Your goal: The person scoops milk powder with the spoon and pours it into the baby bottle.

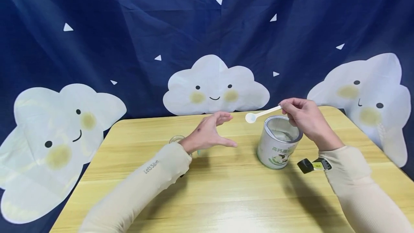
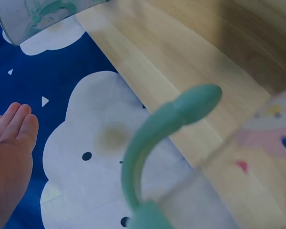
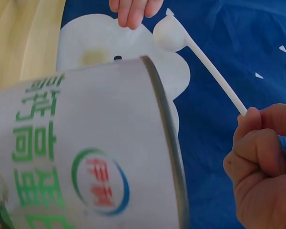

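My right hand (image 1: 305, 116) pinches the handle end of a white measuring scoop (image 1: 250, 118) above and left of an open tin (image 1: 275, 152). In the right wrist view the scoop (image 3: 170, 34) is held bowl outward, with a small white peak over its rim. Inside the tin some pale contents show. My left hand (image 1: 210, 132) is held out to the left of the scoop, thumb and fingers spread, holding nothing. Behind the left wrist stands a clear glass vessel (image 1: 176, 138), mostly hidden. A curved green piece (image 2: 152, 133) appears close in the left wrist view.
A light wooden table (image 1: 220, 197) bears the tin and the glass vessel. Behind it hangs a dark blue curtain (image 1: 181, 17) with white cloud faces. A blurred clear surface with a pink print (image 2: 271, 124) shows at the right of the left wrist view.
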